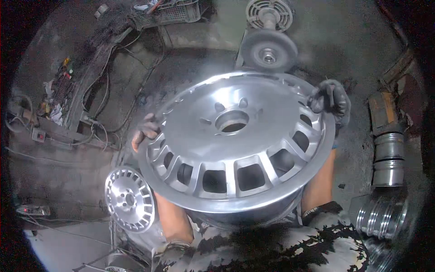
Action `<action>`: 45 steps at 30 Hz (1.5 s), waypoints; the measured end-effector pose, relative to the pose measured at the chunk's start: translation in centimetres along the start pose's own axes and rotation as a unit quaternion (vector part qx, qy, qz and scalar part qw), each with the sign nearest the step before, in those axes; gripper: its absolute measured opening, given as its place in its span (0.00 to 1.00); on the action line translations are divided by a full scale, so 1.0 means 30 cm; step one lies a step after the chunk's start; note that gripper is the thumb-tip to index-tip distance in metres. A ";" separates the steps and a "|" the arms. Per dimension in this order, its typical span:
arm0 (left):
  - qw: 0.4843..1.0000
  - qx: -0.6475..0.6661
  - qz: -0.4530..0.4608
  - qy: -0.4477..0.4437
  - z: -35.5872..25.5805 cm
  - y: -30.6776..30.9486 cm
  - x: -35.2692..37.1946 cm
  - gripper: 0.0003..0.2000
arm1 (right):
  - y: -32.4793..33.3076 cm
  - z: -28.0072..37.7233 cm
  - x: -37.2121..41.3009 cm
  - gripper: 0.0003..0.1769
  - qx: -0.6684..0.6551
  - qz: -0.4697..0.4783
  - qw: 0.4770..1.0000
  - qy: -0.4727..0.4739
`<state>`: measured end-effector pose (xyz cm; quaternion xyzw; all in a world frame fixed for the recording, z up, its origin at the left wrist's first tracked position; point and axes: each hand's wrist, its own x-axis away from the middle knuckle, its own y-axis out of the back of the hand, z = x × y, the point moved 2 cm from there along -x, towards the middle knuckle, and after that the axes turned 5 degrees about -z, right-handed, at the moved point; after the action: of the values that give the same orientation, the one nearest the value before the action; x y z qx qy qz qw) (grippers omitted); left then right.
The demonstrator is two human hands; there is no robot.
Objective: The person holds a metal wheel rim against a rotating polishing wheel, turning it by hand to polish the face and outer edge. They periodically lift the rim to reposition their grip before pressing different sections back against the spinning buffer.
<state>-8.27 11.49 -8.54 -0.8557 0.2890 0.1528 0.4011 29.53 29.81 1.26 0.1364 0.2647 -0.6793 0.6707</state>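
Note:
A large silver wheel rim with a ring of rectangular openings and a round centre hole fills the middle of the view, held in front of my body. My left hand grips its left edge, with the fingers curled over the rim. On the upper right edge, my right hand, in a dark glove, is closed round the rim. The far edge of the wheel rim lies just below a round grey buffing wheel on a machine shaft; whether they touch I cannot tell.
A second silver rim stands at the lower left. Stacked metal rims line the right side, below a brown box. Cables and a switch box are at the left, and a plastic crate is at the top.

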 end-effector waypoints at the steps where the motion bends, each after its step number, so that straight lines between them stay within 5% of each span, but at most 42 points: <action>1: 1.000 -0.003 -0.006 0.004 -0.001 -0.001 0.001 0.10 | -0.003 -0.010 -0.016 0.21 -0.001 0.003 1.000 -0.001; 6: 1.000 -0.007 -0.024 0.017 0.024 0.035 -0.020 0.13 | -0.051 -0.058 -0.074 0.21 -0.015 0.024 1.000 -0.004; 8: 0.996 -0.039 0.076 -0.016 0.066 0.145 -0.053 0.05 | -0.074 -0.083 -0.091 0.21 -0.021 0.033 0.999 -0.009; 9: 0.990 -0.055 0.126 -0.033 0.080 0.181 -0.064 0.09 | -0.084 -0.092 -0.096 0.21 -0.024 0.039 0.999 -0.011; 13: 0.996 -0.082 -0.025 -0.007 0.032 0.067 -0.052 0.13 | -0.109 -0.121 -0.106 0.21 -0.031 0.053 0.998 -0.016; 19: 0.994 -0.098 -0.019 -0.049 0.057 0.105 -0.056 0.15 | -0.111 -0.111 -0.106 0.21 -0.021 0.049 0.999 -0.009; 26: 0.994 -0.054 -0.081 0.055 0.045 0.058 -0.018 0.14 | -0.022 0.008 0.001 0.21 0.023 0.003 1.000 0.010; 32: 0.991 -0.033 0.088 -0.101 0.130 0.105 -0.040 0.14 | 0.057 0.120 0.165 0.21 0.064 -0.044 0.997 0.010; 45: 0.996 -0.080 -0.013 -0.034 -0.016 -0.010 0.033 0.14 | 0.069 0.126 0.217 0.21 0.082 -0.063 0.995 0.014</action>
<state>-7.30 10.90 -8.56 -0.8832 0.2507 0.1988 0.3430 31.80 22.37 0.49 0.1839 0.2253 -0.7376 0.6094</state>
